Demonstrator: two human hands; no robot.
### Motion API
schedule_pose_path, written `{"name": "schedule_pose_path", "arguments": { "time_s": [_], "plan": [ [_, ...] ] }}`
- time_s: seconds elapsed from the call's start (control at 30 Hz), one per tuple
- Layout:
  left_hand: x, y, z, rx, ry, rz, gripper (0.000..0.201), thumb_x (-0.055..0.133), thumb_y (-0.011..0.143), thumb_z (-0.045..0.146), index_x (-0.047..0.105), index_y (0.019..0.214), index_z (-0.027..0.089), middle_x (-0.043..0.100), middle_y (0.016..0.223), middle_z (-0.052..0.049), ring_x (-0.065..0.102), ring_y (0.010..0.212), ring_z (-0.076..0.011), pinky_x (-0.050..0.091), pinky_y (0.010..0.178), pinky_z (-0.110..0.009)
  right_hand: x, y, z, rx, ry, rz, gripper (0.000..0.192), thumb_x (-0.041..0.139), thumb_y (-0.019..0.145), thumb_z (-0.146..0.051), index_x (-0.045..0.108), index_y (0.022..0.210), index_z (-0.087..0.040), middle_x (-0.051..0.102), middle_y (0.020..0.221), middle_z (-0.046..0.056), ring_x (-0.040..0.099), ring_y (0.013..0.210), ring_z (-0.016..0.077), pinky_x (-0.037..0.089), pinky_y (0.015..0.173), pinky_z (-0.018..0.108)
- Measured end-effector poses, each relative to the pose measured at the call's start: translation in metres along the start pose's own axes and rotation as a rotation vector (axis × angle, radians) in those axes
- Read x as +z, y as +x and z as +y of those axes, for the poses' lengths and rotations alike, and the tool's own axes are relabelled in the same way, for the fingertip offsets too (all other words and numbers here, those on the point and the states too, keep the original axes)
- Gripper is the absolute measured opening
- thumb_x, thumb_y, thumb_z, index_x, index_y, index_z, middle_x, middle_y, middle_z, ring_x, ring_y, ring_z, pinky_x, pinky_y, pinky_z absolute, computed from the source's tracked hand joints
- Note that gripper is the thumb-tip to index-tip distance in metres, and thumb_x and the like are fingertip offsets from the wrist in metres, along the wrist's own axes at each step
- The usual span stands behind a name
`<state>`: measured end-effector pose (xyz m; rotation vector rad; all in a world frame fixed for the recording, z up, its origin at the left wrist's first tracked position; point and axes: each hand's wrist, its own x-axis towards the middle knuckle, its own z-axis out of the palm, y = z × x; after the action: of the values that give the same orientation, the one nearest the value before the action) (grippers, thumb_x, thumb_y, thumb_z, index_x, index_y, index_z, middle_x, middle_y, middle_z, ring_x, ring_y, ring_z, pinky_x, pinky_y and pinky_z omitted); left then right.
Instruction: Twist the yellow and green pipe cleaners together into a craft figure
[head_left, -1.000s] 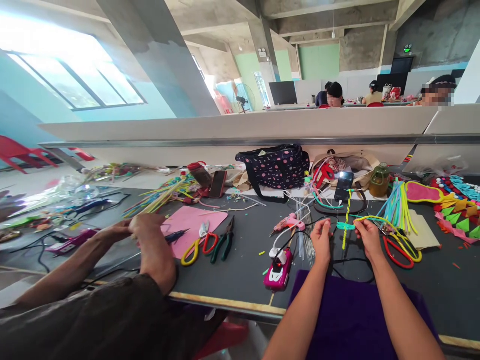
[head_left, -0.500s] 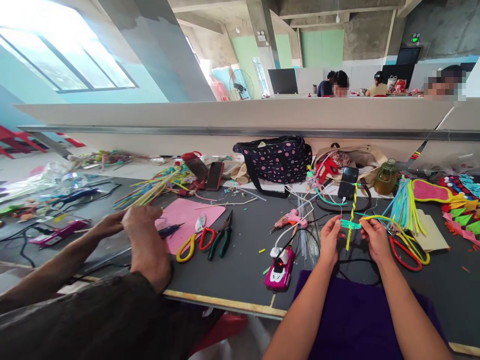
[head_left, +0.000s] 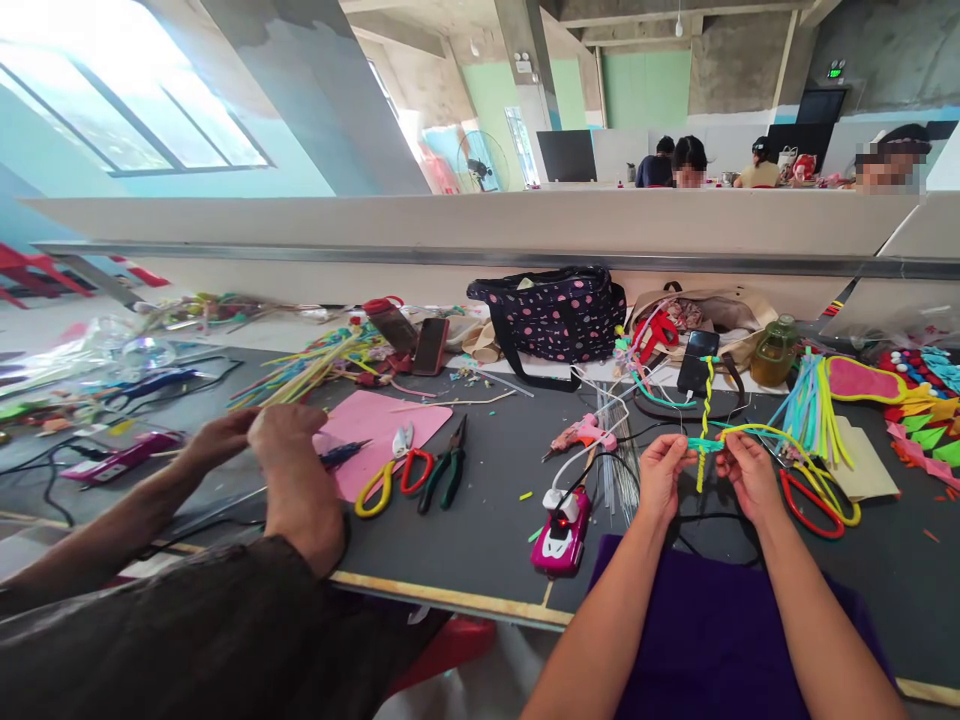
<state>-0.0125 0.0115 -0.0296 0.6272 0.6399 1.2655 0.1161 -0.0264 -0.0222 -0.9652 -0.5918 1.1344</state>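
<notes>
Above the dark table, my left hand (head_left: 664, 474) pinches the left end of a teal pipe-cleaner piece (head_left: 703, 445). Its right end is between the closed fingertips of my right hand (head_left: 750, 474). A twisted yellow pipe cleaner (head_left: 706, 388) runs upright through the middle, with teal at its top and a short yellow tail below. From near my right fingers a long yellow strand (head_left: 795, 442) curves off to the right. Red-handled scissors (head_left: 812, 508) lie just beyond my right hand. What sits right under my fingertips is hidden.
A co-worker's hands (head_left: 289, 440) work at the left beside yellow-and-red-handled scissors (head_left: 395, 470) and pliers (head_left: 448, 470) near pink foam (head_left: 356, 415). A magenta power strip (head_left: 559, 545) and pink glue gun (head_left: 581, 438) lie left of me. Pipe cleaners (head_left: 811, 410) and a bag (head_left: 559, 315) stand behind.
My fingers have come closer together along the teal piece, the left hand shifting slightly right. The yellow twist has tipped a little and stays upright. The co-worker's hands have barely moved.
</notes>
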Motion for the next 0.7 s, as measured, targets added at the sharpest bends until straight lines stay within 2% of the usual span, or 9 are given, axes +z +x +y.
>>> {"name": "schedule_pose_path", "arguments": {
  "time_s": [0.17,0.5,0.7],
  "plan": [
    [0.0,0.0005,-0.0008,-0.013,-0.016,0.011,0.025,0.082,0.06,0.026,0.066,0.072,0.012,0.063,0.067,0.001,0.063,0.059,-0.01,0.053,0.059,-0.02,0.0009,-0.0006,0.0008,-0.028,-0.073,-0.047,0.028,0.08,0.064,-0.037,0.067,0.081,-0.02,0.06,0.076,-0.002,0.055,0.059,0.0094,0.045,0.047,0.019],
    [0.0029,0.0002,0.0002,-0.041,-0.031,0.048,0.023,0.079,0.058,0.024,0.064,0.069,0.012,0.061,0.065,0.001,0.061,0.054,-0.0092,0.052,0.055,-0.021,-0.0012,0.0024,0.0071,-0.008,-0.196,-0.023,0.031,0.079,0.061,-0.043,0.064,0.074,-0.019,0.061,0.063,-0.003,0.053,0.053,0.0107,0.043,0.048,0.022],
    [0.0032,-0.0004,-0.0005,-0.064,0.031,-0.014,0.02,0.076,0.059,0.023,0.061,0.068,0.012,0.06,0.063,0.001,0.061,0.054,-0.0098,0.051,0.054,-0.02,0.0058,-0.0024,0.0013,-0.003,-0.096,-0.029,0.03,0.079,0.062,-0.038,0.065,0.081,-0.02,0.056,0.063,-0.005,0.048,0.052,0.0083,0.041,0.048,0.02]
  ]
}}
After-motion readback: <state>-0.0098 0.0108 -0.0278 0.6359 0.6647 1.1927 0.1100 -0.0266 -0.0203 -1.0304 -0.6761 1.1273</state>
